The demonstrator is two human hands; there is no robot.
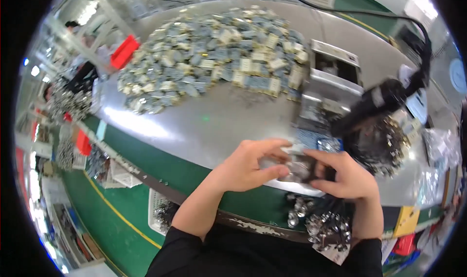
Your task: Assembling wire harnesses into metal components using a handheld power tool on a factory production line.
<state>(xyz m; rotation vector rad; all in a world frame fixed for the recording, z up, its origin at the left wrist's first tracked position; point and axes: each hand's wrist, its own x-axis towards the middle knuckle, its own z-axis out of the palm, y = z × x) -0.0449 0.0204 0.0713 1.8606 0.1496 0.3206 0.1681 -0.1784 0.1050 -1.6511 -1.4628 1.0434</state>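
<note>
Silvery piece: between the 2 hands, above the table's near edge; glossy, partly see-through in look, its outline blurred.
Left hand: bare, fingers curved in a loose arc, thumb stretched toward the piece; I cannot tell whether the tips grip it or only rest near it.
Right hand: bare, fingers bent inward from the other side, thumb below; whether they grasp the piece, I cannot tell.
Tabletop: smooth brushed-looking metal with bright glare, bordered by a flat green strip.
Block heap: many small rectangular blocks, matt grey and cream with yellowish glints, spread in a broad mound.
Metal box: boxy, dull silver, open at a dark hollow.
Black cylinder: thick, smooth, slanting down from a curved black arm.
Right-hand pile: small, shiny metal parts, tangled.
Near cluster: rounded, mirror-bright metal pieces below the right hand.
Plastic bags: clear, crinkled film.
Red bin: hard-edged, at the heap's left.
</note>
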